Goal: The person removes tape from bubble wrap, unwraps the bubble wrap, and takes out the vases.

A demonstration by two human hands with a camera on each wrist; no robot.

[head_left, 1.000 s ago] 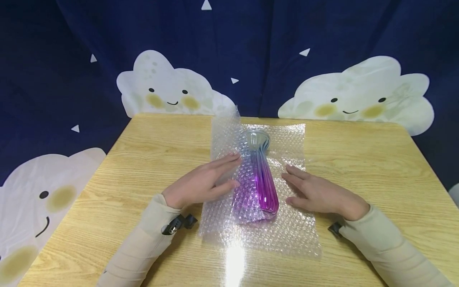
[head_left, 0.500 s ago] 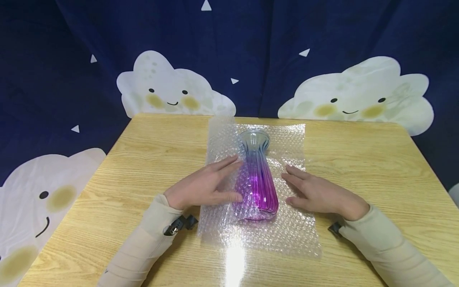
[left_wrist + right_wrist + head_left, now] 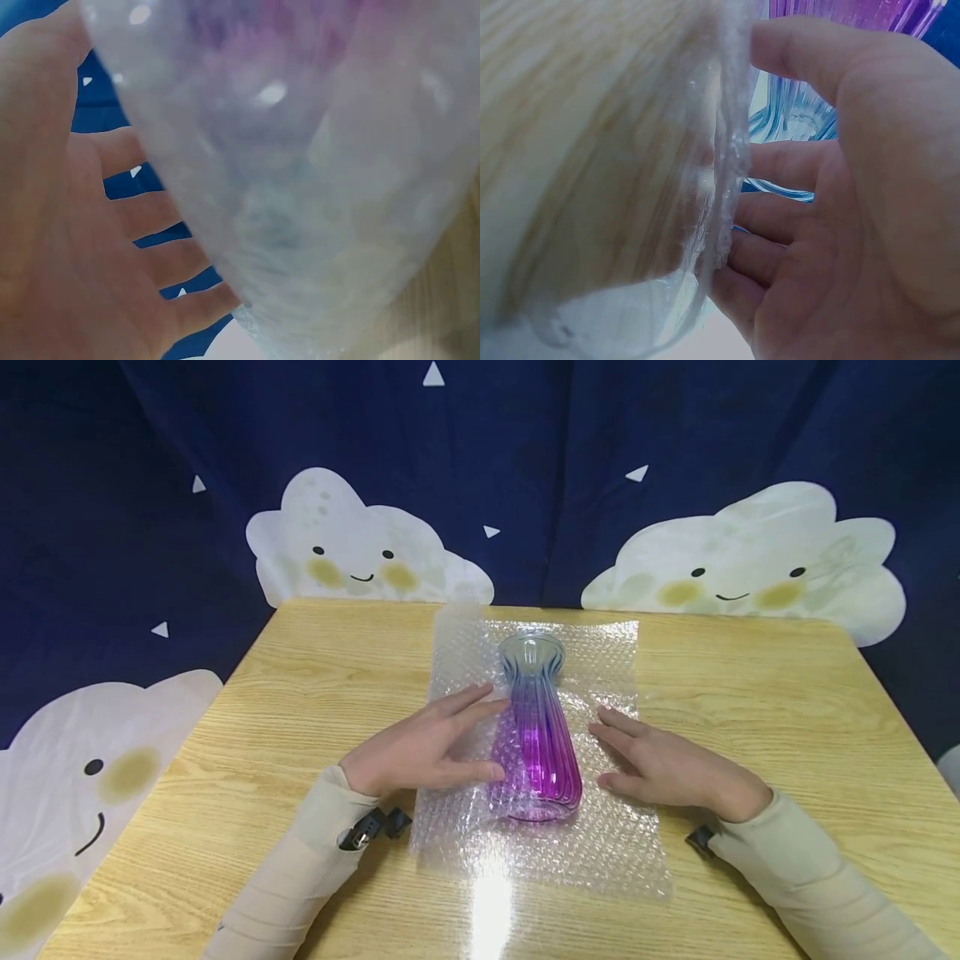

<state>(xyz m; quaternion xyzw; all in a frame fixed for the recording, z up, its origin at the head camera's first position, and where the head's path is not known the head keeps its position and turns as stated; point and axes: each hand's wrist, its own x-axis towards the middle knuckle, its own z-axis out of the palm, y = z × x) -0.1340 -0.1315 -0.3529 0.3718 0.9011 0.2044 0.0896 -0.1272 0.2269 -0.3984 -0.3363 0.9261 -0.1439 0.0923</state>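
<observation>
A ribbed glass vase (image 3: 553,747) lies on its side on a sheet of bubble wrap (image 3: 615,852), near the middle of the wood-grain worktop (image 3: 315,693). Its long axis runs almost straight away from the person, leaning slightly left toward the far end. The flared mouth points to the far edge of the worktop, and the wider base faces the person. The colour shifts along that axis, from pale blue-grey at the mouth to magenta near the base. A flap of the wrap rises on the left and covers the vase's left side.

The hands are on either side of the vase. The left hand (image 3: 427,743) is spread, fingers extended against the flap and thumb well apart from them. The right hand (image 3: 671,768) is loosely open at the right part of the wrap, its fingertips pointing toward the vase but apart from it. Neither hand grips anything.

Behind hangs a dark blue cloth (image 3: 536,460) with smiling clouds (image 3: 757,552).
</observation>
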